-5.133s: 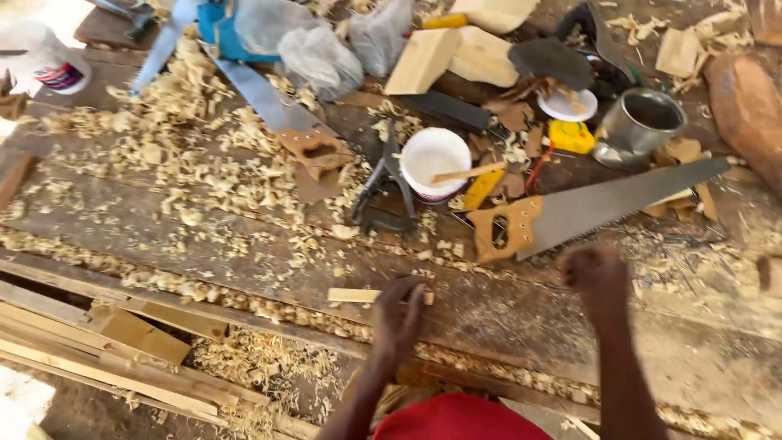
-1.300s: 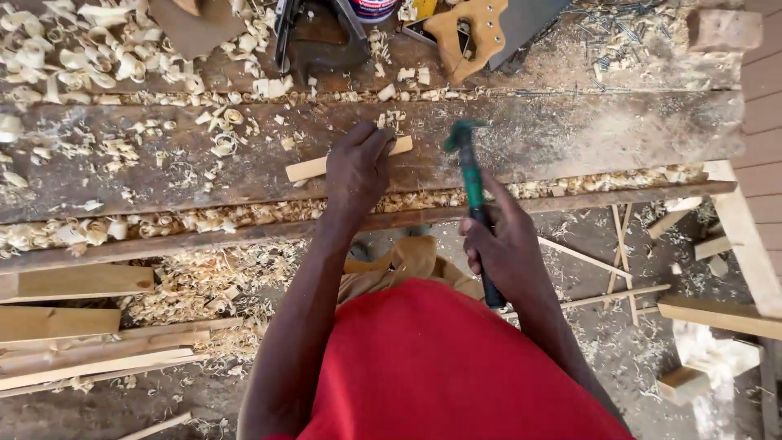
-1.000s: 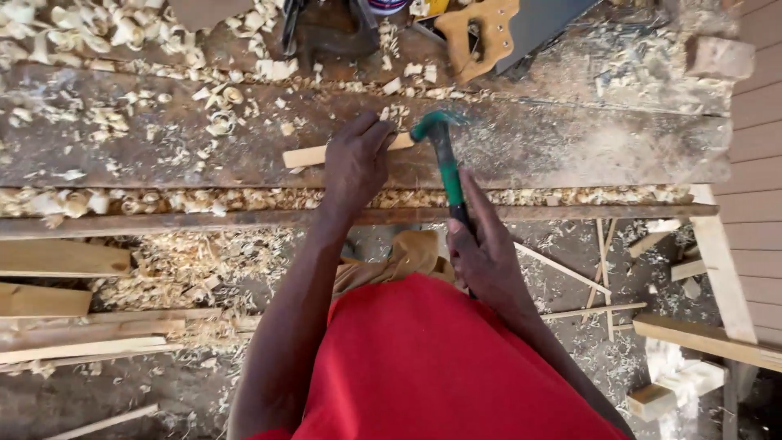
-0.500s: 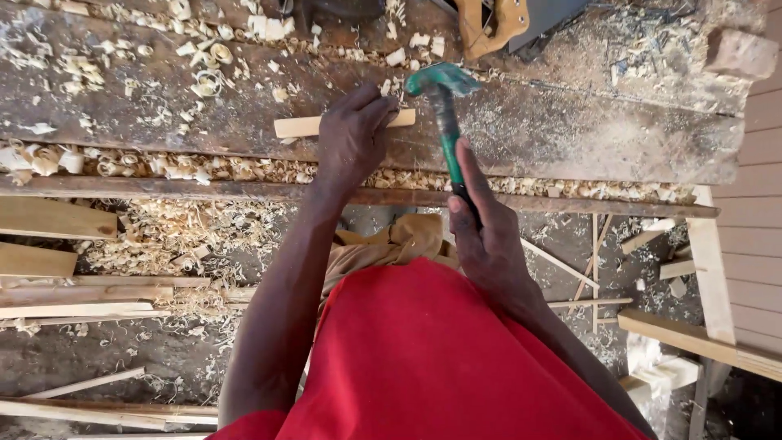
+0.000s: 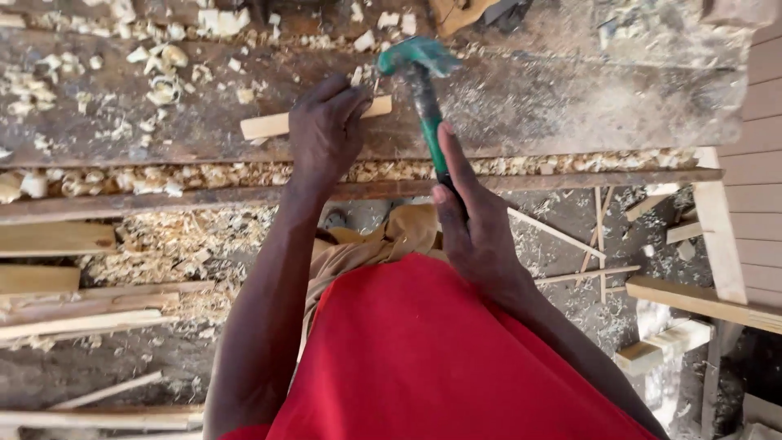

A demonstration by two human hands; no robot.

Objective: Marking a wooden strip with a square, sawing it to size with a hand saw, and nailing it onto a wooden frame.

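Our left hand [image 5: 326,130] presses the small wood strip [image 5: 269,125] flat on the shaving-strewn surface [image 5: 554,106] to steady it, while our right hand [image 5: 476,228], its grip closed around the green hammer [image 5: 423,98], poises the head just beside the strip's end.

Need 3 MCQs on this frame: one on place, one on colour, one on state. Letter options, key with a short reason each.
1. Where does the small wood strip lie?
A. on the workbench
B. on the floor
C. on the person's lap

2. What colour is the hammer head?
A. red
B. green
C. yellow

3. What is the left hand doing?
A. hanging free
B. gripping the hammer
C. pressing down on the strip

Key:
1 A, the strip rests flat on the worn bench top among shavings.
2 B, head and handle show green, with the right hand closed around the handle.
3 C, its fingers cover the strip's middle, pinning it to the bench.
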